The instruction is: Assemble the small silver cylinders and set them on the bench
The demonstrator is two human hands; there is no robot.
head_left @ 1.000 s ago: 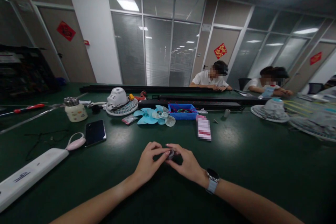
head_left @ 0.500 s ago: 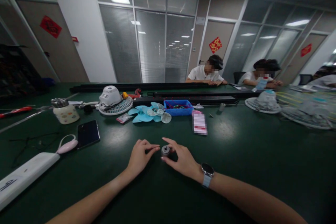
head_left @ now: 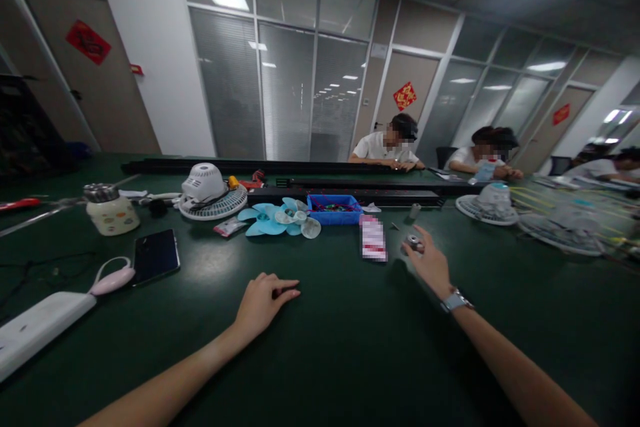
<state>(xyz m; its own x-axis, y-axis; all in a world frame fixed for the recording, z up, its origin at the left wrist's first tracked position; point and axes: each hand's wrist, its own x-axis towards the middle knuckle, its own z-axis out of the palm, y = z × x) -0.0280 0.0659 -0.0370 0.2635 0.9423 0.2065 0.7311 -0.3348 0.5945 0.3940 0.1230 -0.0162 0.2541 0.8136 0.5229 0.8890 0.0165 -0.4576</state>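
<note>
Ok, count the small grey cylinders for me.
2: one grey cylinder in the right hand, and another grey cylinder on the table just beyond that hand. More might be hidden in the blue box.

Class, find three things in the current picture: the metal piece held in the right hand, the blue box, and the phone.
Metal piece (head_left: pixel 413 239): head view, on its round top.
Blue box (head_left: pixel 336 218): head view, on its front wall.
Phone (head_left: pixel 157 257): head view, middle of its dark upper face.

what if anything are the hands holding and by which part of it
The right hand holds a small metal cylinder by its sides, between thumb and fingers; the left hand holds nothing visible.
</note>
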